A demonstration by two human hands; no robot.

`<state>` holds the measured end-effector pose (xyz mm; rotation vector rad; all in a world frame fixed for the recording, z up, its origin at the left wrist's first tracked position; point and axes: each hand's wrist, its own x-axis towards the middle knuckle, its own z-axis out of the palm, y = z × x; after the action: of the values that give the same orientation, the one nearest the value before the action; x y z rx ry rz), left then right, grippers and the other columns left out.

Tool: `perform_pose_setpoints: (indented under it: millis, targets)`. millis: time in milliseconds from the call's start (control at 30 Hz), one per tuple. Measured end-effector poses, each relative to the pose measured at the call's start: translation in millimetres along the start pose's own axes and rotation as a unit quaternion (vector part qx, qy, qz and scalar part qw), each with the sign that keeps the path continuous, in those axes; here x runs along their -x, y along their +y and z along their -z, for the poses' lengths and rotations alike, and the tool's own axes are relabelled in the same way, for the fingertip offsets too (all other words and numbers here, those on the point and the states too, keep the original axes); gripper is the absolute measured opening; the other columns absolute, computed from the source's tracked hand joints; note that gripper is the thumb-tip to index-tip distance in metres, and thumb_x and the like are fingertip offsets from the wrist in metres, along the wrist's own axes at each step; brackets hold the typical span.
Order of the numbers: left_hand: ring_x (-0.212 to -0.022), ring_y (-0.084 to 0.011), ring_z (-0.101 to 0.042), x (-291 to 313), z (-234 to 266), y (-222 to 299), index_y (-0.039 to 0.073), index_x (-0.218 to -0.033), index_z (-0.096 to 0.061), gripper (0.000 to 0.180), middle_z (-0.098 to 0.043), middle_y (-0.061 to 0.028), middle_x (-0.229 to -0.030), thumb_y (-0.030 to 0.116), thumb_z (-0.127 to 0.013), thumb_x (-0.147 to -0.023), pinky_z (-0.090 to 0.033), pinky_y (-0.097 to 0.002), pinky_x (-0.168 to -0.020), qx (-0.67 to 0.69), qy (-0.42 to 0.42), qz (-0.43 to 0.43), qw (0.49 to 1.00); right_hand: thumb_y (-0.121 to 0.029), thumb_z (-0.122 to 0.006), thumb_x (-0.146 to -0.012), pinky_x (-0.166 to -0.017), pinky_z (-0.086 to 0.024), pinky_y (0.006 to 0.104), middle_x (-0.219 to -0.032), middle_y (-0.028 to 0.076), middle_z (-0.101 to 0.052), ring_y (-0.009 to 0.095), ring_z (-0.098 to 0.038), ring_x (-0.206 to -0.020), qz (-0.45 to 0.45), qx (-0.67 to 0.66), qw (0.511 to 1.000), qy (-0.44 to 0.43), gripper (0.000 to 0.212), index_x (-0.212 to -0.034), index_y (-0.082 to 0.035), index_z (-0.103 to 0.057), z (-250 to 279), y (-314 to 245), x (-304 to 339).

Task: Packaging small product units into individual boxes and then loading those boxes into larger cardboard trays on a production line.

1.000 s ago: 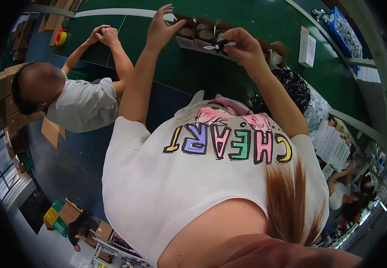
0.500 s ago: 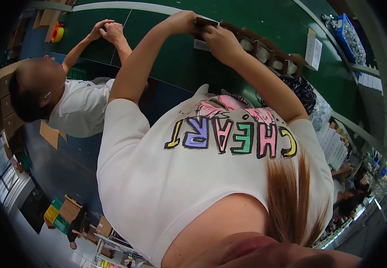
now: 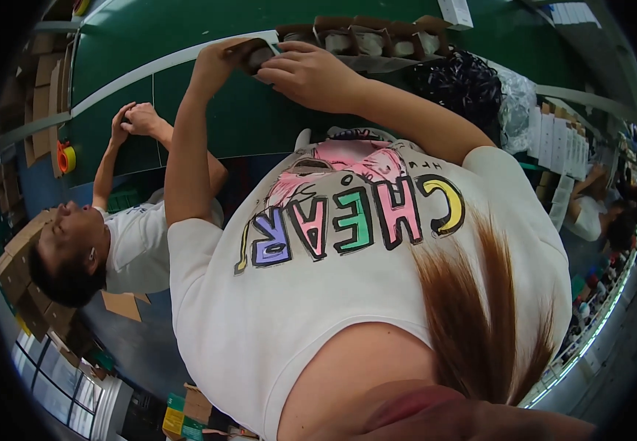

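Over the green table (image 3: 186, 95), a small open brown cardboard box (image 3: 243, 51) is in my left hand (image 3: 212, 67), whose fingers wrap its far-left side. A greyish, rounded item (image 3: 260, 59) shows at the box's opening, too blurred to name. My right hand (image 3: 310, 76) is closed against the right side of the same box, its fingers curled at the opening. Just right of my hands stands a row of similar open brown boxes (image 3: 370, 40), with pale, wrapped-looking contents inside.
Black stringy material (image 3: 462, 88) and clear plastic (image 3: 515, 103) lie right of the row. A white box (image 3: 456, 13) stands beyond it. At left, a co-worker (image 3: 131, 242) sits at the table with hands together, near yellow tape (image 3: 67, 158).
The view has turned, shifting the scene. My hands and the box are now left of the row, and the box's opening shows more. The co-worker's head has turned.
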<state>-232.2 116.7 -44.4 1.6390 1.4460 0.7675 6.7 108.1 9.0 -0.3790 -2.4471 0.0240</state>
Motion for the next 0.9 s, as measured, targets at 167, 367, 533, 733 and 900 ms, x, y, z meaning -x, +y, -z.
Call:
perform_pose_setpoints:
  millis: [167, 367, 533, 733, 900]
  targets:
    - [-0.077, -0.0118, -0.063, 34.3, 74.2, -19.5, 0.006, -0.112, -0.070, 0.026, -0.071, -0.0040, -0.093, 0.000, -0.056, -0.091, -0.051, -0.0220, -0.070, 0.121, 0.003, 0.048, 0.992, -0.004, -0.064, -0.083, -0.062, -0.050, 0.0285, -0.082, 0.003, -0.069, 0.016, -0.061, -0.064, -0.407, -0.099, 0.879, 0.227, 0.021, -0.104, -0.008, -0.067, 126.6, 48.3, 93.3]
    - [-0.084, -0.0118, -0.064, 48.8, 168.6, -92.7, 0.004, -0.112, -0.070, 0.026, -0.072, -0.0042, -0.100, 0.011, -0.064, -0.087, -0.046, -0.0234, -0.079, -0.097, 0.064, 0.136, 0.984, -0.016, -0.060, -0.083, -0.071, -0.051, 0.0344, -0.088, 0.008, -0.070, 0.027, -0.065, -0.081, -0.543, 0.284, 0.776, -0.151, 0.024, -0.105, -0.011, -0.067, 153.4, 146.4, 304.9]
    - [-0.107, -0.0185, -0.060, 53.9, 160.7, -32.5, 0.009, -0.129, -0.058, 0.042, -0.056, -0.0103, -0.130, 0.020, -0.065, -0.089, -0.046, -0.0327, -0.092, -0.155, 0.209, 0.066, 0.963, -0.016, -0.063, -0.081, -0.070, -0.050, 0.0333, -0.091, 0.009, -0.070, 0.025, -0.065, -0.081, -0.574, 0.249, 0.747, -0.224, 0.023, -0.103, -0.010, -0.068, 171.1, 156.9, 332.8]
    - [-0.120, -0.0255, -0.052, 27.7, 49.9, 135.3, 0.016, -0.138, -0.049, 0.052, -0.036, -0.0137, -0.147, 0.023, -0.066, -0.089, -0.043, -0.0404, -0.100, -0.181, 0.294, -0.105, 0.933, -0.020, -0.063, -0.082, -0.069, -0.050, 0.0367, -0.089, 0.010, -0.069, 0.029, -0.064, -0.077, -0.565, 0.145, 0.802, -0.129, 0.018, -0.095, -0.011, -0.070, 245.0, 151.6, 265.9]
    - [-0.108, -0.0204, -0.055, -35.9, -55.2, 208.6, 0.014, -0.127, -0.057, 0.040, -0.049, -0.0106, -0.132, 0.018, -0.066, -0.089, -0.048, -0.0273, -0.076, -0.136, 0.218, -0.318, 0.912, -0.027, -0.066, -0.085, -0.067, -0.050, 0.0325, -0.088, 0.005, -0.070, 0.022, -0.064, -0.072, -0.550, 0.090, 0.822, -0.115, 0.021, -0.097, -0.011, -0.070, 293.7, 143.5, 220.8]
